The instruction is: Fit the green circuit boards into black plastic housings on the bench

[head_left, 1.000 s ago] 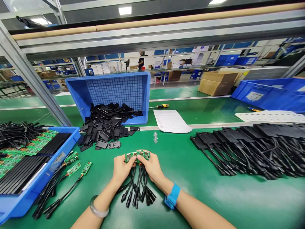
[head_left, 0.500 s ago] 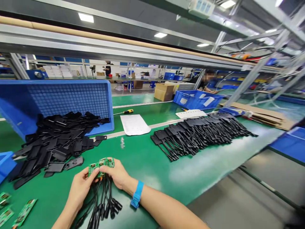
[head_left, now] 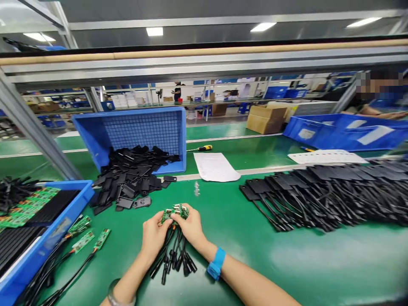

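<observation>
Several green circuit boards (head_left: pixel 166 215) are bunched together between my two hands, over the near middle of the bench. Black cables (head_left: pixel 174 250) with round plug ends hang from them toward me. My left hand (head_left: pixel 153 238) pinches the boards on the left side, thumb on top. On the right, my right hand (head_left: pixel 193 227) grips the same bunch, its thumb pressed across the boards; a blue strap (head_left: pixel 216 264) is round that wrist. Just beyond the hands lies a pile of black plastic covers (head_left: pixel 127 187), spilling from a tipped blue crate (head_left: pixel 184 140).
At left, a blue bin (head_left: pixel 68 212) holds boards and black cables; more wired boards (head_left: pixel 83 241) lie beside it. A row of finished-looking black cabled units (head_left: pixel 302 191) spreads at right. Behind are a paper sheet (head_left: pixel 216 167), a screwdriver (head_left: pixel 204 148), a cardboard box (head_left: pixel 264 119) and a person (head_left: pixel 376 110).
The view has swung left, bringing the blue bin and more wired boards into sight. Both my hands still hold the bunch of boards.
</observation>
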The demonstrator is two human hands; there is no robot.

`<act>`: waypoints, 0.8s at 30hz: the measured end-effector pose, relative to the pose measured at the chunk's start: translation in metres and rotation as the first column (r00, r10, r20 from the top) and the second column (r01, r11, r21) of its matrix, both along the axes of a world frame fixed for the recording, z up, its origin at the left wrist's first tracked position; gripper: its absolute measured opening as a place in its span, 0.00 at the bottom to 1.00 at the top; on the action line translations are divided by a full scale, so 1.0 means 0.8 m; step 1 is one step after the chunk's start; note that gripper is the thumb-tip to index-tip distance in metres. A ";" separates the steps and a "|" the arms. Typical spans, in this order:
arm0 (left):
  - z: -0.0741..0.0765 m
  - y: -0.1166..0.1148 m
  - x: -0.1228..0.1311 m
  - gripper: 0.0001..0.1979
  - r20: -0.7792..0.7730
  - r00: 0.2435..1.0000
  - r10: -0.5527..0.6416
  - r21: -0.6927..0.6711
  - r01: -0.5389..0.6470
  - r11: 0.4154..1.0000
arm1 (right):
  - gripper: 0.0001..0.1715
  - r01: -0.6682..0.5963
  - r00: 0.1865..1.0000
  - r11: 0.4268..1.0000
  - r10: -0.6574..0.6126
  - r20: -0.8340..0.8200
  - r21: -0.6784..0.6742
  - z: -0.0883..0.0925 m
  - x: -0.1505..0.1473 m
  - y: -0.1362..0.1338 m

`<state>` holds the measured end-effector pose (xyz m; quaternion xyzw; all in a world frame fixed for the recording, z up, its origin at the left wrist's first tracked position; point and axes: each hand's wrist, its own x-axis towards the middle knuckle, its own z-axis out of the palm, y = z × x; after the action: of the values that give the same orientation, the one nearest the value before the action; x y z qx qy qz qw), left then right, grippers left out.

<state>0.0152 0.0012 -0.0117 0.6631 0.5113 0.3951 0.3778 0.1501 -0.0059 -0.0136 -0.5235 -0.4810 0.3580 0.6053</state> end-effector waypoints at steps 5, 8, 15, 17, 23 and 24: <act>0.012 -0.008 0.008 0.10 -0.060 0.997 0.043 0.072 -0.039 0.997 | 0.09 0.066 0.998 0.998 -0.066 -0.005 0.002 0.001 -0.002 -0.006; 0.016 -0.009 0.009 0.15 0.110 0.992 -0.057 0.043 0.052 0.998 | 0.12 -0.003 0.992 1.000 0.006 -0.124 0.019 0.005 0.000 -0.008; 0.016 -0.019 0.008 0.40 0.343 0.916 -0.208 -0.033 0.233 0.972 | 0.30 -0.119 0.993 0.991 0.118 0.028 0.063 -0.001 0.003 -0.008; 0.017 -0.018 0.003 0.38 0.318 0.942 -0.106 -0.051 0.129 0.990 | 0.34 -0.147 0.981 0.989 0.142 0.131 0.032 -0.007 0.004 -0.008; 0.056 -0.015 -0.063 0.37 0.115 0.986 0.120 -0.091 -0.110 0.990 | 0.40 -0.492 0.843 0.828 0.530 0.092 -0.267 -0.025 0.011 -0.009; 0.067 -0.017 -0.083 0.37 0.000 0.989 0.146 -0.077 -0.145 0.986 | 0.40 -0.472 0.843 0.841 0.518 0.143 -0.267 -0.028 0.013 -0.008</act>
<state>-0.0510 -0.0122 0.0420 0.6080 0.5721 0.4035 0.3744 0.1607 -0.0119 -0.0357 -0.4793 -0.6184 0.4969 0.3755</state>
